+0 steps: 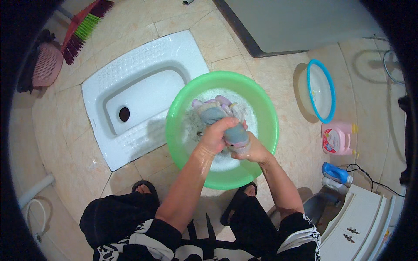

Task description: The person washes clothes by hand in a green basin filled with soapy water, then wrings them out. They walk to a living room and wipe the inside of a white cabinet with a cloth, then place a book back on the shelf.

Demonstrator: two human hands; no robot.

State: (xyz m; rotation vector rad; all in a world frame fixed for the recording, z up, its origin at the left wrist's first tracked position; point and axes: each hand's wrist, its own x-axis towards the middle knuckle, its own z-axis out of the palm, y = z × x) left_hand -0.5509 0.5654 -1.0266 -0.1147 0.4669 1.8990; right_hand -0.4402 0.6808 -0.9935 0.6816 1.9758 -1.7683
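A wet plush toy (236, 135), grey-blue with pale, pink and lilac parts, is squeezed between my hands over a green plastic basin (272, 130). My left hand (217, 135) grips it around the middle. Lower down, at its pale and pink end, my right hand (249, 150) is closed on it. The toy's lilac and whitish parts spread out beyond my hands above the water. White suds (222, 166) cover much of the water in the basin. Part of the toy is hidden behind my fingers.
A white squat toilet (140, 150) lies left of the basin. To the right are a blue-rimmed basin (333, 94), a pink detergent jug (343, 140), a blue bottle (334, 173) and a white cabinet (359, 215). A broom (76, 36) and pink basket (49, 65) stand at upper left.
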